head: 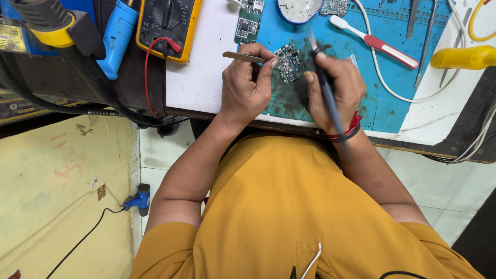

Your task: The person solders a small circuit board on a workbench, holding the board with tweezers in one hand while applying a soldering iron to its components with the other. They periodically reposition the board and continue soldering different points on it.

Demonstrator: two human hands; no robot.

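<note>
Yellow multimeter [165, 26] sits at 10 o'clock of the left hand [247, 85], on the counter [199, 77]. Left hand's fingers are clenched around metal tweezers [243, 57], tips pointing toward 3 o'clock, touching the small circuit board [288, 63]. The board lies on the blue mat [382, 98], between both hands. Right hand [336, 88], fingers grasping a dark soldering pen [326, 88], tip at 12 o'clock, just beside the board. A white-and-red toothbrush [377, 44] lies at 2 o'clock.

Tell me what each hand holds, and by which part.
Left hand: metal tweezers, pinched near the tips. Right hand: dark soldering iron, gripped pen-style along its handle, over the small circuit board.
</note>
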